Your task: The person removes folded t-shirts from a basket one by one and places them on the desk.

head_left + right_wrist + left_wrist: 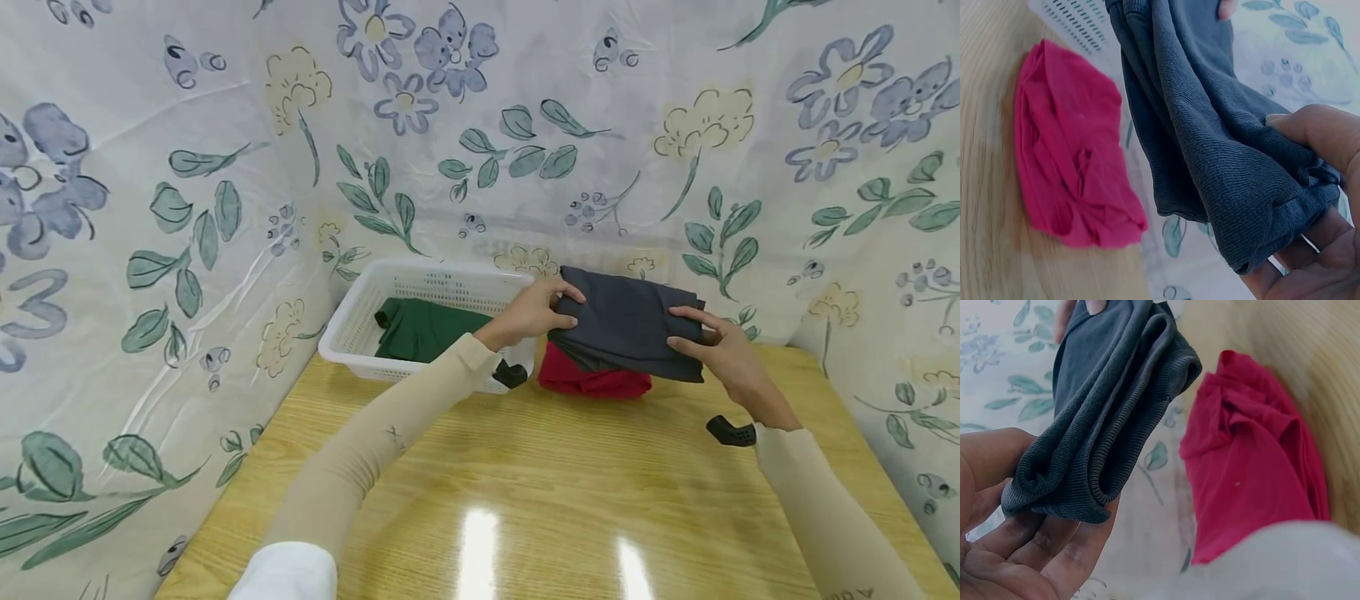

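A folded dark grey garment [626, 321] is held up between both hands, above the table. My left hand [531, 312] grips its left end, thumb on one side and fingers underneath, as the left wrist view shows. At the opposite end my right hand [720, 350] pinches the cloth between thumb and fingers. In the left wrist view the garment's ribbed layers [1104, 425] are stacked in folds. Below and behind it lies a folded red garment [592, 375] on the table, partly hidden by the grey one in the head view.
A white perforated plastic basket [341, 329] stands left of the red garment, with a folded green garment [427, 327] inside. The wooden table [525, 467] reaches back to a floral curtain [480, 167] behind and at both sides. My left forearm crosses the basket's front rim.
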`<state>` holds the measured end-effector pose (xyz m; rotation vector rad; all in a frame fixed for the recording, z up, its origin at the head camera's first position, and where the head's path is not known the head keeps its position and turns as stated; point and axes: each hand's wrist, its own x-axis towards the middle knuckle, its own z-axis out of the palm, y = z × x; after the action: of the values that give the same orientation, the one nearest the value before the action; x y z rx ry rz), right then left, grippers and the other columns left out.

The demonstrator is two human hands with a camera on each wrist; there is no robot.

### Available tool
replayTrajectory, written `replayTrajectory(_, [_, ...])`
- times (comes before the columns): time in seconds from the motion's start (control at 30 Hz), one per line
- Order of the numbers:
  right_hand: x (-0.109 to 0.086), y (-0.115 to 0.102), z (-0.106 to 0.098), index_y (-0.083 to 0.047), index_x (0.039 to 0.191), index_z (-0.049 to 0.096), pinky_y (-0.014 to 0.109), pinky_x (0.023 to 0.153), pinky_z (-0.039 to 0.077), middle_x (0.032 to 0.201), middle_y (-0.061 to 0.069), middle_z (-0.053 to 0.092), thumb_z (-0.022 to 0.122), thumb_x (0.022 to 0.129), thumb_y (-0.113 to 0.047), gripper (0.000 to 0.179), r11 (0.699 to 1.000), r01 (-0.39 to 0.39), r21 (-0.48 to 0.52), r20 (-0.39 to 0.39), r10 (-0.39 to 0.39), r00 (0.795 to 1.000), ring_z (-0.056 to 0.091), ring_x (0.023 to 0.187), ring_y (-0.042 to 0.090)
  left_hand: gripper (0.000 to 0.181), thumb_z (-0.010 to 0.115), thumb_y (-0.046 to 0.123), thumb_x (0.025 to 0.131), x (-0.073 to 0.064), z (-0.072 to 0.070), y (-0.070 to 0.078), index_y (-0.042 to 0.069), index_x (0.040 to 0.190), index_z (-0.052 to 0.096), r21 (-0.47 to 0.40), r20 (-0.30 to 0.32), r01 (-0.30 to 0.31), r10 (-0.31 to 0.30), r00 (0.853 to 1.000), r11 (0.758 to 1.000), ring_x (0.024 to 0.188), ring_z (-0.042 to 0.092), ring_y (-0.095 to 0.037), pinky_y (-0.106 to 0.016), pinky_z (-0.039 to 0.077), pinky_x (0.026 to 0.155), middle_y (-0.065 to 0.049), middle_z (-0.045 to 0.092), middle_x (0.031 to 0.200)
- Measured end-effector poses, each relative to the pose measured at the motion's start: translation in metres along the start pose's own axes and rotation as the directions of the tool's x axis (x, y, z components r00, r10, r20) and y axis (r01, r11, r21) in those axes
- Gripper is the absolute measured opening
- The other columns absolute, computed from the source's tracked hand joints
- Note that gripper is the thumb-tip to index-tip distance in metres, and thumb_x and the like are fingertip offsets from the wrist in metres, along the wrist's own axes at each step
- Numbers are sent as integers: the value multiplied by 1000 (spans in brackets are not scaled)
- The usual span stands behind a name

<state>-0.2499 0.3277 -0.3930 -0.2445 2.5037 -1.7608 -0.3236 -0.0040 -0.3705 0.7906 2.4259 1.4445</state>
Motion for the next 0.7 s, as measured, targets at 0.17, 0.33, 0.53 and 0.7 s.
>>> replayTrajectory(0.17, [-3, 5, -9, -23, 153, 51, 22, 76, 54, 138, 30, 49, 72, 99, -28, 59, 998, -8, -57, -30, 6, 1000, 60, 91, -1, 32, 73, 6, 96, 4, 10, 2, 11, 127, 69, -22, -1, -16, 16, 1000, 1000, 103, 58, -22, -29, 53, 80, -8, 56, 131])
replayTrajectory(0.33, [-7, 11, -19, -21, 154, 49, 21, 81, 55, 148, 30, 43, 72, 99, -28, 60, 998, -11, -60, -30, 10, 999, 60, 103, -2, 30, 75, 4, 94, 11, 24, 4, 11, 124, 71, -24, -19, -21, 20, 1000, 1000, 104, 59, -20, -27, 54, 80, -9, 55, 133])
replayTrajectory(0.53, [-16, 24, -32, -22, 155, 49, 21, 79, 53, 148, 33, 41, 71, 100, -25, 60, 998, -38, -51, -51, 36, 998, 62, 100, 0, 32, 76, 2, 92, 20, 43, 8, 10, 123, 72, -34, -27, -15, 14, 1000, 999, 111, 59, -22, -28, 54, 83, -10, 56, 136])
replayTrajectory(0.7, [-22, 34, -41, -24, 156, 48, 28, 61, 43, 141, 29, 44, 71, 100, -25, 60, 995, -60, -83, -81, 53, 995, 47, 62, 4, 31, 77, 3, 92, 28, 57, 9, 12, 122, 74, -27, -37, 0, -1, 999, 1000, 110, 54, -21, -27, 52, 85, -8, 55, 138])
